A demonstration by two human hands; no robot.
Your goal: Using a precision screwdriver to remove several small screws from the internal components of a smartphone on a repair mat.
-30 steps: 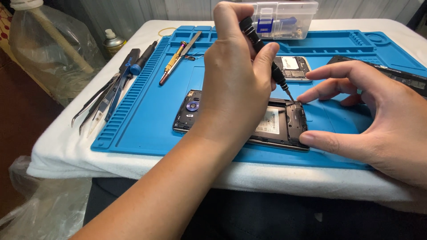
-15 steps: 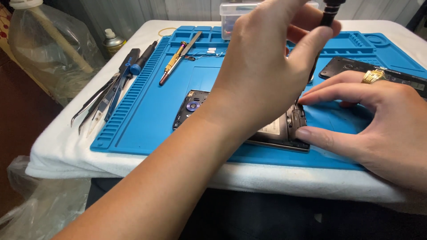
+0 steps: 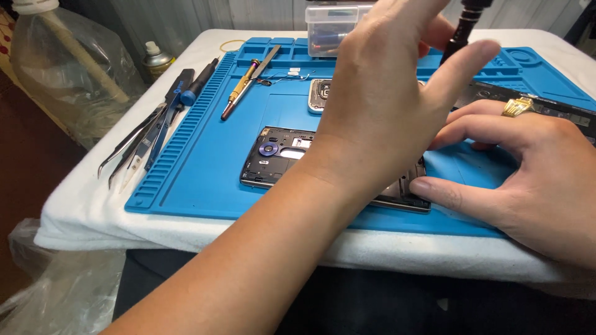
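White cloth-covered table [image 3: 93, 205] carries a blue silicone work mat [image 3: 205, 161] that fills most of its top. At the left edge of the view stands a large clear plastic bottle [image 3: 62, 68], well apart from the work. Left hand [image 3: 385, 105] is raised above the mat centre, its forearm crossing the view from the lower left; its fingers are closed on a black screwdriver [image 3: 462, 28], which is held up off the mat near the top of the view, tilted, tip hidden behind the fingers. Right hand [image 3: 528, 167] lies low at the mat's right side, fingers spread apart and holding nothing; the thumb tip touches the right end of the opened phone [image 3: 279, 158], and a gold ring [image 3: 516, 107] sits on one finger. The phone lies flat at mid-mat with its back off and its inner frame exposed; its right half is covered by the left hand. A clear plastic parts box [image 3: 329, 28] stands at the far edge of the mat. A separate small phone part [image 3: 320, 93] lies just behind the phone. On the mat's upper left lies a yellow-handled tool [image 3: 243, 87]. Off the mat on the cloth, to the left, lie tweezers [image 3: 133, 139] beside a blue-handled tool [image 3: 192, 87], with a small spray can [image 3: 155, 59] behind them.
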